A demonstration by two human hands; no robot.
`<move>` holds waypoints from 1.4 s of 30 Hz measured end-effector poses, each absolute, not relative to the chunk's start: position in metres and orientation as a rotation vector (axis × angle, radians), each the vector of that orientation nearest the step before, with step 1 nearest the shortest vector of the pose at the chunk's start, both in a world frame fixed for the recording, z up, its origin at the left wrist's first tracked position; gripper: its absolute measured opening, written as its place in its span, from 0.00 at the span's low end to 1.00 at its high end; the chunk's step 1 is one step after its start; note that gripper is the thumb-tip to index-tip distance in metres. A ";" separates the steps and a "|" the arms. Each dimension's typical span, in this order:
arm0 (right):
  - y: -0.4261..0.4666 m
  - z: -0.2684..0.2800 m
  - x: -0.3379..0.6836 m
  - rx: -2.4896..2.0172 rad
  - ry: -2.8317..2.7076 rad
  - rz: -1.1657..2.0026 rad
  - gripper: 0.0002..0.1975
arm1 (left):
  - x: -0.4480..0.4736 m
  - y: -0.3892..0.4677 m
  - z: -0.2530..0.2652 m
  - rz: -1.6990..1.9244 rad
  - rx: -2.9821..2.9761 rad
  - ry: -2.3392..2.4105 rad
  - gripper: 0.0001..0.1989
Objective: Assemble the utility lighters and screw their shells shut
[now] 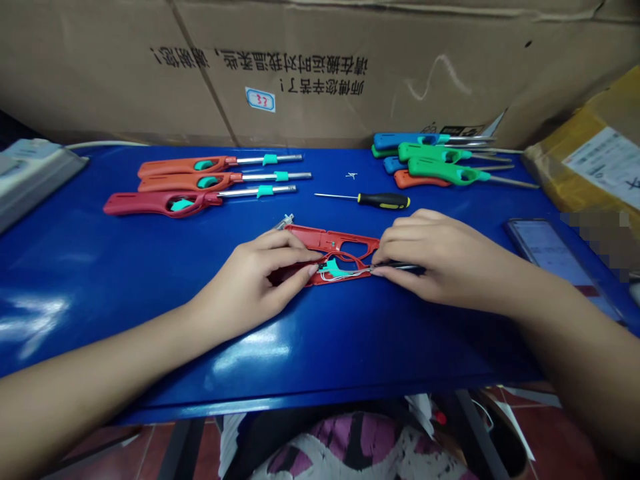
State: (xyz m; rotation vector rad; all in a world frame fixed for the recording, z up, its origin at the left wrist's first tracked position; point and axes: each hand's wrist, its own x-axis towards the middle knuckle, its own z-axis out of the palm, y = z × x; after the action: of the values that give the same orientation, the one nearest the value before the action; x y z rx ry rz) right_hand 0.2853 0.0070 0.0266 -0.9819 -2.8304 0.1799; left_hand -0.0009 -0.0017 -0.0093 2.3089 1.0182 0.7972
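An opened red lighter shell (pixel 309 238) lies on the table between my hands, its two halves apart lengthwise. A teal trigger (pixel 334 269) and thin red and white wires show in the nearer half. My left hand (pixel 265 270) is closed at that half's left end, thumb and forefinger pinching by the wires; its palm hides that end. My right hand (pixel 435 257) grips the other end, fingertips at the tip of the shell. A dark, thin rod (pixel 407 267) shows beneath its fingers. A small clear and metal piece (pixel 285 221) pokes out behind my left hand.
Several long lighters (pixel 175 203) lie at the back left, more (pixel 440 173) at the back right. A screwdriver (pixel 384 201) and tiny white bits (pixel 351 175) lie between. A phone (pixel 555 260) rests right; a cardboard box (pixel 310 40) stands behind the blue table (pixel 125 280).
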 end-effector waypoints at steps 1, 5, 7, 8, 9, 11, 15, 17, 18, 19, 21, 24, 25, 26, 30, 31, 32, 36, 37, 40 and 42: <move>0.007 0.026 0.286 -0.978 -2.830 0.185 0.10 | -0.001 -0.001 -0.009 0.796 2.318 1.013 0.13; 0.008 0.024 0.285 -0.970 -2.793 0.250 0.08 | -0.001 -0.001 -0.010 0.786 2.341 0.983 0.13; 0.008 0.023 0.284 -0.973 -2.773 0.296 0.07 | -0.002 0.000 -0.011 0.784 2.359 0.961 0.13; 0.008 0.023 0.283 -0.965 -2.770 0.314 0.07 | -0.002 0.000 -0.012 0.780 2.368 0.952 0.13; 0.008 0.022 0.282 -0.953 -2.772 0.323 0.07 | -0.003 0.000 -0.012 0.779 2.377 0.948 0.13; 0.008 0.023 0.281 -0.923 -2.784 0.307 0.08 | -0.003 0.000 -0.013 0.772 2.391 0.942 0.12; 0.006 0.026 0.281 -0.923 -2.817 0.227 0.11 | -0.003 0.000 -0.013 0.775 2.413 0.932 0.12; 0.004 0.028 0.281 -0.952 -2.820 0.206 0.12 | -0.002 0.000 -0.013 0.779 2.417 0.930 0.12; 0.003 0.029 0.281 -0.963 -2.820 0.203 0.12 | -0.002 0.000 -0.013 0.779 2.418 0.929 0.12; 0.003 0.029 0.281 -0.969 -2.821 0.205 0.12 | -0.002 0.000 -0.013 0.779 2.419 0.927 0.12; 0.002 0.029 0.280 -0.974 -2.827 0.209 0.12 | -0.002 0.000 -0.014 0.779 2.421 0.920 0.12; 0.002 0.027 0.279 -0.990 -2.814 0.209 0.11 | -0.002 0.001 -0.014 0.772 2.410 0.913 0.13; 0.002 0.027 0.278 -0.991 -2.806 0.209 0.11 | -0.002 0.001 -0.014 0.772 2.406 0.911 0.13; 0.002 0.026 0.277 -0.986 -2.799 0.211 0.11 | -0.002 0.001 -0.014 0.770 2.405 0.910 0.13; 0.000 0.027 0.276 -0.964 -2.820 0.144 0.13 | -0.002 0.002 -0.014 0.764 2.423 0.909 0.13; -0.001 0.027 0.276 -0.958 -2.834 0.105 0.14 | -0.002 0.002 -0.014 0.764 2.426 0.910 0.13; -0.001 0.027 0.277 -0.951 -2.848 0.062 0.14 | -0.002 0.002 -0.014 0.764 2.428 0.912 0.13; -0.002 0.029 0.278 -0.921 -2.898 -0.072 0.15 | -0.001 0.002 -0.013 0.770 2.432 0.908 0.12; -0.002 0.029 0.278 -0.920 -2.908 -0.088 0.14 | -0.001 0.002 -0.013 0.769 2.434 0.905 0.12; -0.003 0.029 0.278 -0.928 -2.930 -0.083 0.12 | -0.001 0.001 -0.011 0.750 2.437 0.904 0.13; -0.005 0.029 0.279 -0.964 -2.944 -0.057 0.11 | -0.001 0.001 -0.011 0.746 2.432 0.906 0.13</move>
State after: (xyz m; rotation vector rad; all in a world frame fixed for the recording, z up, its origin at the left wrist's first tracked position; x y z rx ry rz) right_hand 0.2785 -0.0047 0.0294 -0.9640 -2.9435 -0.0569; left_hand -0.0006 0.0012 -0.0108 2.4324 0.9059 0.7464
